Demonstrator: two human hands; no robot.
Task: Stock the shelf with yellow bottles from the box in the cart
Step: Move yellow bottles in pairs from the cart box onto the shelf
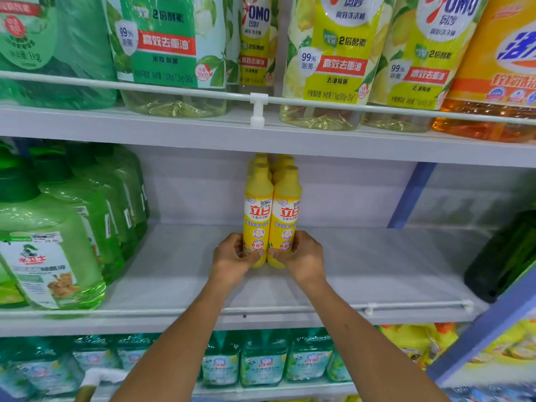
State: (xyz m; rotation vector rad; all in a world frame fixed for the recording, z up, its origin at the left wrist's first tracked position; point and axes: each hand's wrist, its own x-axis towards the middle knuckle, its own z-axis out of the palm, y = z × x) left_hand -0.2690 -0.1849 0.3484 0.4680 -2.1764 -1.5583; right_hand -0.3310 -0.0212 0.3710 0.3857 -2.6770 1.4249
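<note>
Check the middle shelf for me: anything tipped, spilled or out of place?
Nothing stands out. The yellow bottles stand upright in two tidy columns on the middle shelf, the left hand and right hand each gripping a front one. The green jugs at left are upright; no spill shows.

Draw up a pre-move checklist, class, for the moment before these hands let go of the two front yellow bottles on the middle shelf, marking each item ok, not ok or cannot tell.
1. Left hand grips left front bottle: ok.
2. Right hand grips right front bottle: ok.
3. Both bottles upright, labels forward: ok.
4. Bases flat on middle shelf: cannot tell, hands hide them.
5. Lined up with the yellow bottles behind: ok.
6. Bare shelf space either side for more: ok.
</note>
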